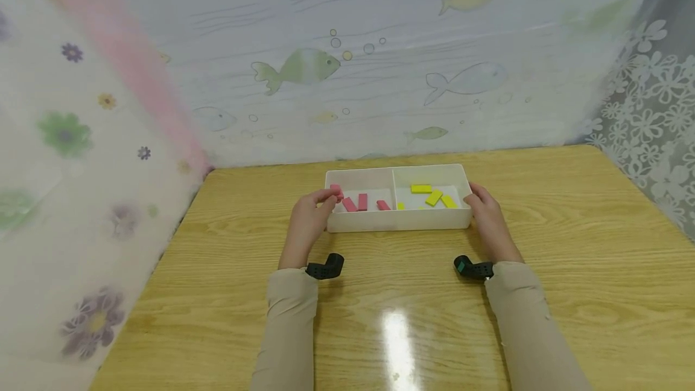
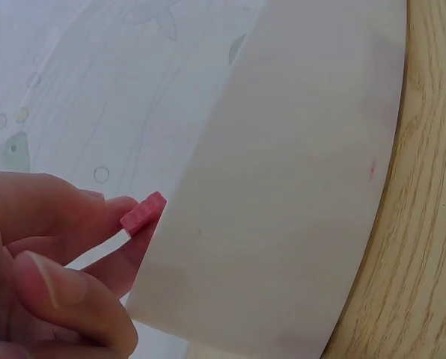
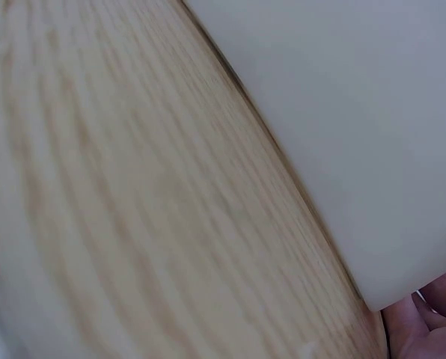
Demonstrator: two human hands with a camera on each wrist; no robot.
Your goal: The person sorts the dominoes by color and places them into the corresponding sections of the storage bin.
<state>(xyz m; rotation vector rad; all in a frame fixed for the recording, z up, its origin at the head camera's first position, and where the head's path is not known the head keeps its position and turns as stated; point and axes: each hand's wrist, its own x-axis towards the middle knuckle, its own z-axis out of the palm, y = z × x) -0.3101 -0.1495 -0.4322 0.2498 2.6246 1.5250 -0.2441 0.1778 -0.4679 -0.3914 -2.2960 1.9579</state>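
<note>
A white two-compartment box (image 1: pixel 361 222) sits on the wooden table, its long side toward me. Pink flat rectangular blocks (image 1: pixel 362 201) lie in its left compartment, and several yellow ones (image 1: pixel 420 188) in the right. My left hand (image 1: pixel 311 222) grips the box's left end, fingers over the rim. One pink block (image 2: pixel 143 213) shows right by those fingertips inside the wall; whether they touch it I cannot tell. At the opposite end my right hand (image 1: pixel 490 222) holds the right wall, thumb at the rim. Only some of its fingers (image 3: pixel 436 321) appear in the right wrist view.
The wooden table (image 1: pixel 391 294) extends around the box on every side. Behind it hangs a pale fish-patterned curtain (image 1: pixel 380 101). A flowered sheet (image 1: pixel 70 198) borders the left side, and lacy white fabric (image 1: pixel 651 119) the right. Black wrist devices (image 1: pixel 326 267) are worn on both arms.
</note>
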